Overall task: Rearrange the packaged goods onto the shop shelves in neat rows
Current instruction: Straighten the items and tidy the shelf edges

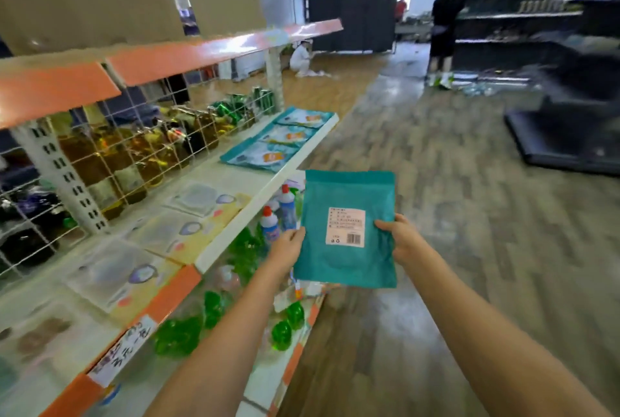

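While both arms reach out over the aisle, the left hand (288, 246) and the right hand (399, 238) hold a teal pouch (349, 228) between them, each hand's grip closed on a side edge with the thumb laid on the face turned toward the person. That face carries a pale label (346, 227) with a barcode at its lower corner. The pouch is held upright in the air, just off the front edge of the white shelf (265, 188) and clear of it. On that shelf, toward its far end, three more teal packs (268, 151) lie flat in a row, front side up, the farthest nearly at the end corner. Nearer along the same shelf lie flat pale packets (188, 232), one after another up to the near end. Behind them a wire grid (141, 148) backs the shelf, with bottles of amber liquid showing through it. Below the front edge, on the lower shelf, stand white bottles with red caps (268, 222) and green bottles (177, 336). An orange price strip (171, 292) runs along part of the front edge.
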